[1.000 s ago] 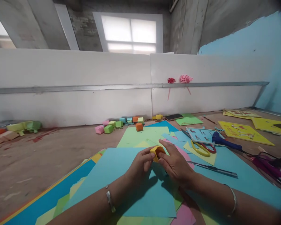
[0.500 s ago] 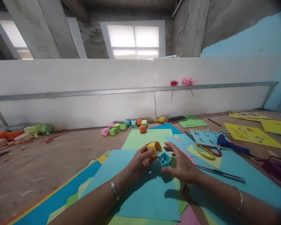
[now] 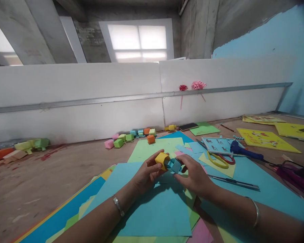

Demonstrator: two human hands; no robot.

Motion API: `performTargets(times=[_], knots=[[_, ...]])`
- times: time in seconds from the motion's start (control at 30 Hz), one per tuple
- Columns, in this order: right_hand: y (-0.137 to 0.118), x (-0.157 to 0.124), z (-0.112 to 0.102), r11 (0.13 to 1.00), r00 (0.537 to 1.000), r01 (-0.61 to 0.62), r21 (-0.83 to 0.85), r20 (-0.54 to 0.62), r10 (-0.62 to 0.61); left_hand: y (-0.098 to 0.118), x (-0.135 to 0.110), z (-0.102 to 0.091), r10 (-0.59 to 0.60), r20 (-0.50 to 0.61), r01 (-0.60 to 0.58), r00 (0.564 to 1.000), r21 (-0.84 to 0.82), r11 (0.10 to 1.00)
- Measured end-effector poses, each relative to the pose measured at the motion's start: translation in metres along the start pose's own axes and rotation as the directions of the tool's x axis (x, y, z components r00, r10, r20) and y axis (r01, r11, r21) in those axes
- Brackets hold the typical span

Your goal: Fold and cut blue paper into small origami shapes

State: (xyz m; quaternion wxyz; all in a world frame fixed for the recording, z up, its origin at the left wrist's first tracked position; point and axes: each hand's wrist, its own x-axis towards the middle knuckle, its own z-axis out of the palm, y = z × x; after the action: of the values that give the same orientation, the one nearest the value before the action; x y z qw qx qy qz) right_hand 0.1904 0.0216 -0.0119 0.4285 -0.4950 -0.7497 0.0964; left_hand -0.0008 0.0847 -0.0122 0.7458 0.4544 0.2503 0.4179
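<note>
My left hand (image 3: pixel 150 169) pinches a small yellow folded-paper box (image 3: pixel 162 160) between thumb and fingers. Beside it, a light blue folded-paper box (image 3: pixel 176 165) is gripped by my right hand (image 3: pixel 194 174), its thumb underneath and its fingers over the far side. The two boxes meet or nearly meet edge to edge; whether they are joined I cannot tell. Both are held above a large light blue paper sheet (image 3: pixel 142 212), which catches the shadows of my hands. Part of the blue box is hidden behind my right fingers.
Right of my hands lie a utility knife (image 3: pixel 234 182), yellow-handled scissors (image 3: pixel 218 162) and a blue glue gun (image 3: pixel 243 151). Several small paper blocks (image 3: pixel 118 143) stand near the white panel, with a phone (image 3: pixel 188 127) farther right. Yellow printed cards (image 3: pixel 267 139) lie at the far right.
My right hand has closed on the blue box, which has turned and lifted toward the yellow one. The yellow box has tilted in my left hand. The whole view has shifted slightly.
</note>
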Motion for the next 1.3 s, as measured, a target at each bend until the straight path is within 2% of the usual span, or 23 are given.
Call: performTargets(times=[0.13, 0.23, 0.4, 0.57, 0.8, 1.3], knots=[[0.0027, -0.0029, 0.0025, 0.971, 0.983, 0.142, -0.193, -0.086, -0.161, -0.0003, -0.0011, -0.0007, -0.014, 0.028, 0.014, 1.000, 0.026, 1.000], [0.0014, -0.0036, 0.0015, 0.908, 0.953, 0.254, -0.332, -0.076, -0.294, -0.0019, -0.0014, -0.0018, -0.020, 0.037, 0.019, 0.999, 0.020, 1.000], [0.0013, -0.0042, 0.0026, 0.882, 0.942, 0.275, -0.383, -0.075, -0.327, -0.0035, -0.0015, 0.0030, -0.036, 0.004, 0.036, 0.999, -0.045, 0.998], [0.0041, -0.0046, 0.0047, 0.907, 0.956, 0.209, -0.367, -0.120, -0.269, -0.0057, 0.0003, 0.0038, -0.049, -0.024, 0.049, 0.998, -0.026, 0.998], [0.0040, -0.0025, 0.0043, 0.986, 0.994, 0.027, -0.166, -0.099, -0.044, -0.0064, 0.0002, 0.0023, -0.036, -0.013, 0.036, 0.999, -0.045, 0.998], [0.0049, -0.0004, 0.0032, 0.987, 0.994, 0.035, -0.154, -0.100, -0.051, -0.0095, -0.0003, 0.0064, -0.071, -0.063, 0.078, 0.995, 0.099, 0.992]])
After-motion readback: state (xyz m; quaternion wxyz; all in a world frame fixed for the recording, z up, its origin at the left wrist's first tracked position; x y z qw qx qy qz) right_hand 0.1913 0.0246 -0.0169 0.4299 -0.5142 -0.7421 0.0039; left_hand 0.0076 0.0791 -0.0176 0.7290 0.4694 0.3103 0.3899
